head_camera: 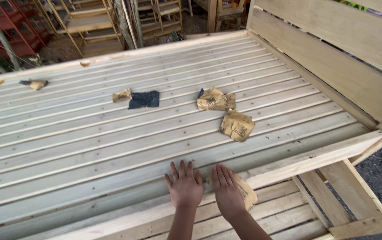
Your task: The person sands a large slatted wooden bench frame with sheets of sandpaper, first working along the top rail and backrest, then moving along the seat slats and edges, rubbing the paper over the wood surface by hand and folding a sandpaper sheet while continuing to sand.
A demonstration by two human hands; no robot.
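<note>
Right hand (pixel 228 190) pressed flat on a tan sandpaper sheet (pixel 245 192), fingers together, against the slatted bed frame (pixel 111 146) near rail. Left hand (pixel 184 186) just beside, fingers spread on bare wood. Farther up the slats, more crumpled sandpaper pieces (pixel 226 111).

Tan sandpaper sheet (pixel 246 192), crumpled, flat on pale wooden side rail (pixel 306 161), near edge

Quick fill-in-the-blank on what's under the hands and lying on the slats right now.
1. The right hand presses a piece of ____ onto the wooden bed frame.
2. The left hand lies flat and holds ____.
3. The dark sheet lies ____ of the two tan sheets.

Missing words: sandpaper; nothing; left
</note>
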